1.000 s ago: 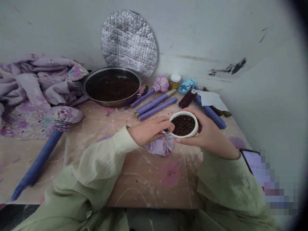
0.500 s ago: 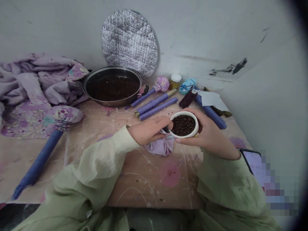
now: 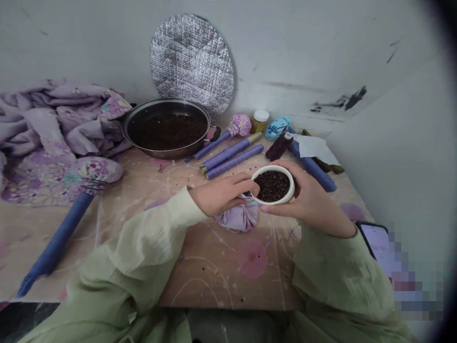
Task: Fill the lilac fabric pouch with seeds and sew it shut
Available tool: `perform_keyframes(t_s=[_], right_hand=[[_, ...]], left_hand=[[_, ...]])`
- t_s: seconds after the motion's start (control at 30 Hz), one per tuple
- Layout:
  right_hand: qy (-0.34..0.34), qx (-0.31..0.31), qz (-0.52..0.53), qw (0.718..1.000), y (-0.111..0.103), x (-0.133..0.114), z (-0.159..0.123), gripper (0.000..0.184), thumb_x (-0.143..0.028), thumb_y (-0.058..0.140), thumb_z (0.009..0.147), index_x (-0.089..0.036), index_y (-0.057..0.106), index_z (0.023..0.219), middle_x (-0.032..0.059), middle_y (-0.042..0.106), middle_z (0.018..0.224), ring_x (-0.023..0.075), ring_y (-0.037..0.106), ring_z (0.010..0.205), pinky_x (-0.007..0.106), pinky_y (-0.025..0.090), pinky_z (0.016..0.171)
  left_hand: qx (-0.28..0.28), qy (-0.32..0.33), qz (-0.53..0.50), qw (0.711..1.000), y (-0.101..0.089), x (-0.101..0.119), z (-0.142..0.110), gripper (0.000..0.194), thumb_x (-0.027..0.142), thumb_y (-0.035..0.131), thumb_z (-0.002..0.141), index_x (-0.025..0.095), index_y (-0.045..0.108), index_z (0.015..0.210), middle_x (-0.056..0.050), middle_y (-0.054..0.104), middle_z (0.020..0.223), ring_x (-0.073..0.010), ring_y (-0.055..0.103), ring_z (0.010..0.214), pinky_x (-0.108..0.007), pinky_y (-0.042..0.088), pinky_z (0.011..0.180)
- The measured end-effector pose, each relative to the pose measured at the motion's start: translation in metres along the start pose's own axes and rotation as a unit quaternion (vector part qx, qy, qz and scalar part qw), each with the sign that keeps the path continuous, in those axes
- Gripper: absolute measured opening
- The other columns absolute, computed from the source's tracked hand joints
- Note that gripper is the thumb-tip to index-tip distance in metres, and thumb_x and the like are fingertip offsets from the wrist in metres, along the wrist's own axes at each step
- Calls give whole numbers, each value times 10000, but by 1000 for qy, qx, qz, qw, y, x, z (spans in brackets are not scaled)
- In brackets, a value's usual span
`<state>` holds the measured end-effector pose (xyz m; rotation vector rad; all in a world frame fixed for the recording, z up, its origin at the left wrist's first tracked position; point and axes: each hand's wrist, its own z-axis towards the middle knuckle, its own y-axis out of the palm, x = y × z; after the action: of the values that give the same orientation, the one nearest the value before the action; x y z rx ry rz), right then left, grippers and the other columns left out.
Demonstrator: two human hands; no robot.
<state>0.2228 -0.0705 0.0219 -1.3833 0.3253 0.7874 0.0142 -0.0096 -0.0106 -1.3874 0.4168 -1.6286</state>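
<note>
A small white bowl [image 3: 287,180] full of dark seeds is wrapped by my right hand [image 3: 311,199] from the right and held just above the table. Directly under the bowl's left rim my left hand [image 3: 222,193] pinches the gathered mouth of a small purple cloth pouch [image 3: 237,218], which rests on the table. Both sleeves are pale green.
A metal pan [image 3: 166,126] of dark seeds stands at the back before a round silver pad [image 3: 192,62]. Purple wrapped sticks [image 3: 230,158], a thread spool [image 3: 278,146], a small jar [image 3: 259,120] and paper lie behind the bowl. Purple floral fabric [image 3: 50,133] is heaped left; a phone [image 3: 377,243] lies right.
Almost nothing differs. My left thumb and fingers shifted slightly at the pouch mouth beside the bowl's rim.
</note>
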Motion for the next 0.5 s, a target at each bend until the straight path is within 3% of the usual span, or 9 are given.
perform_keyframes(t_s=[0.27,0.5], right_hand=[[-1,-1,2,1000,1,-1,0,689,-496,751,564,-226,485,1139,67,581,1142,263,571,1030,376,476,861],[0,-1,6,1000,1,0,-1,681,-484,754,564,-233,489,1139,68,585,1135,272,570,1038,396,474,868]], left_hand=[[9,-26,-1,1000,2,-4,-2,176,179,484,848,172,408,1007,-78,522,1007,-181,520,938,-334,448,832],[17,-64,-8,998,4,-3,-4,232,220,497,851,164,372,1038,-92,540,1037,-191,546,942,-353,453,849]])
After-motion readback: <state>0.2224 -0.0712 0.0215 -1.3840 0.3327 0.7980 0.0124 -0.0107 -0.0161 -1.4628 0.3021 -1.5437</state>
